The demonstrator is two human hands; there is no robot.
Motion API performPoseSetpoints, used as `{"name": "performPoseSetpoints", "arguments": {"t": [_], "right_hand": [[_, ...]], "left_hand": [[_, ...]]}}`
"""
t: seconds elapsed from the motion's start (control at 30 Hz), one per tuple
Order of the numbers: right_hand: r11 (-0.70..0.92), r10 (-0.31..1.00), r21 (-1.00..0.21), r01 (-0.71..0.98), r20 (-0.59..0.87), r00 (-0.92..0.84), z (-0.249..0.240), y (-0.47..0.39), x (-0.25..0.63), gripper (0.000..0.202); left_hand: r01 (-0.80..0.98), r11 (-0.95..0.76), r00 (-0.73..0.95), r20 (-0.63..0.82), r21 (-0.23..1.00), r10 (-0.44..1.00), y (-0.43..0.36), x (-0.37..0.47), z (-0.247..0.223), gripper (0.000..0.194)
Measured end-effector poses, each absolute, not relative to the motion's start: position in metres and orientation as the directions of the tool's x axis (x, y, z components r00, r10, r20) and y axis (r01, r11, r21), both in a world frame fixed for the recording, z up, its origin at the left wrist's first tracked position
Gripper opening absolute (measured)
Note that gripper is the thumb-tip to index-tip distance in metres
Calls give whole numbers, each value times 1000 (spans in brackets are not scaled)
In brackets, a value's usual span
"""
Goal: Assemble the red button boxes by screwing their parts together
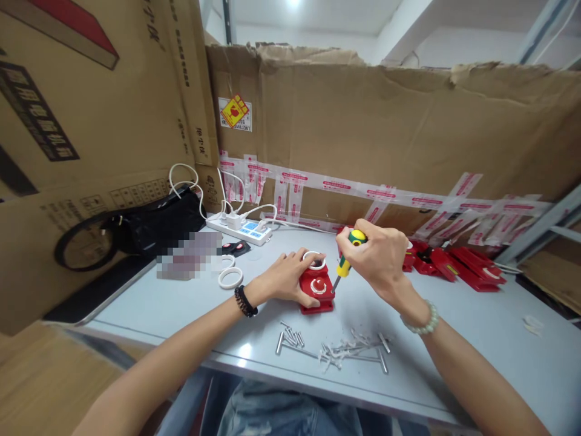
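Denim-covered legs (281,412) show below the desk (149,312); on it, the left hand (287,277) clasps a red block (318,307), probably stiff, light and slick, best held by its sides. The right hand (381,257) grips a screwdriver (344,266), its blurred tip seemingly touching the block's right edge.

Screwdriver (344,266) on red part (324,301)
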State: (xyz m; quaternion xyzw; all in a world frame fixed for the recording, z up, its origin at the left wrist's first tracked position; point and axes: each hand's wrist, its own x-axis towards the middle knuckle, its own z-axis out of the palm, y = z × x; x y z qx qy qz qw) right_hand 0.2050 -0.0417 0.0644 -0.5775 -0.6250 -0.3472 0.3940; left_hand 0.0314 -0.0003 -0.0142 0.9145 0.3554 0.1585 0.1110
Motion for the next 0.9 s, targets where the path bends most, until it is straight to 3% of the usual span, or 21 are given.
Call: {"name": "performPoseSetpoints", "arguments": {"t": [0.17,0.4,0.57,0.73,0.9], "right_hand": [[80,441,-2,997,897,-33,62,-40,202,29],[77,437,-37,996,899,0,62,-38,205,31],[337,485,-70,939,868,-109,65,-30,215,31],[502,547,-119,857,811,-208,81,-30,226,30],[582,516,-281,763,853,-80,97,-48,230,24]], "left_hand": [[710,-654,592,283,261,755,-16,40,-17,89],[763,-577,483,335,291,809,-27,52,-25,90],[645,-684,637,253,342,728,-19,34,-16,97],[556,-752,739,202,355,642,-7,15,-7,81],[575,-779,724,286,251,627,-1,18,-4,69]]}}
